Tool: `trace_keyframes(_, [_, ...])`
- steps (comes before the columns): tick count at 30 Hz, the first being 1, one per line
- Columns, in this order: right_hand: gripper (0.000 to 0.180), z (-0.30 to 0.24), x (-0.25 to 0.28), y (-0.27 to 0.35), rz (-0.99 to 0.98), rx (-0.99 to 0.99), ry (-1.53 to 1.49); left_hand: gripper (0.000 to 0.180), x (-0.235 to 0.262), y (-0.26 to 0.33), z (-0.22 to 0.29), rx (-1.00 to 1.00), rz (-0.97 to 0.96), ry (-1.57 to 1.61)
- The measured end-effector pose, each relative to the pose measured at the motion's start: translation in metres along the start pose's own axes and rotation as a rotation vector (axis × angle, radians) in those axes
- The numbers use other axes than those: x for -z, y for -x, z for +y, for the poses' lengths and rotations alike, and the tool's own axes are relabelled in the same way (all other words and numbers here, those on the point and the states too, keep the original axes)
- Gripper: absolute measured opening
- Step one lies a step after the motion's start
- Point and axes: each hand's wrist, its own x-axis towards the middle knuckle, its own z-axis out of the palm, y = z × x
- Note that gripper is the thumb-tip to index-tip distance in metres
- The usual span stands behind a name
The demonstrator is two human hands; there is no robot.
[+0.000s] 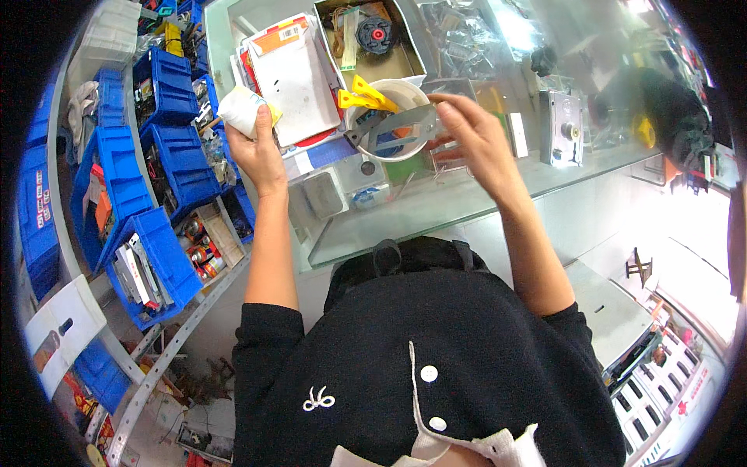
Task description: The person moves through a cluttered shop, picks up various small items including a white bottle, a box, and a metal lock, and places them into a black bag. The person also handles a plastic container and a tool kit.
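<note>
My left hand (258,156) is closed round a white, crumpled bundle (240,107) with a yellow patch at one edge; whether it is cloth or paper I cannot make out. A white bucket (422,95) stands on the glass counter to the right. Across its mouth lies a grey flat blade (405,128) with a dark end at the left. The fingers of my right hand (471,132) close on the blade's right end, beside the bucket's rim. A yellow-handled tool (364,95) sticks out of the bucket. Other contents are partly hidden under the blade.
Behind the bucket, an open box (418,54) holds a round black part. White flat boards (299,86) are stacked left of it. A metal lock case (562,128) stands on the glass counter (373,229). Blue bins (183,159) with small goods fill the left shelves.
</note>
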Motion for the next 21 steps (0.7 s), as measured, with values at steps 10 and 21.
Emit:
trace_keyframes(10, [0.035,0.035,0.041,0.055,0.156,0.135,0.706,0.044,0.054,0.064,0.032,0.021,-0.035,0.023])
trace_keyframes(21, [0.025,0.058,0.04,0.049,0.224,0.125,0.726,0.048,0.062,0.095,0.022,0.049,-0.16,-0.011])
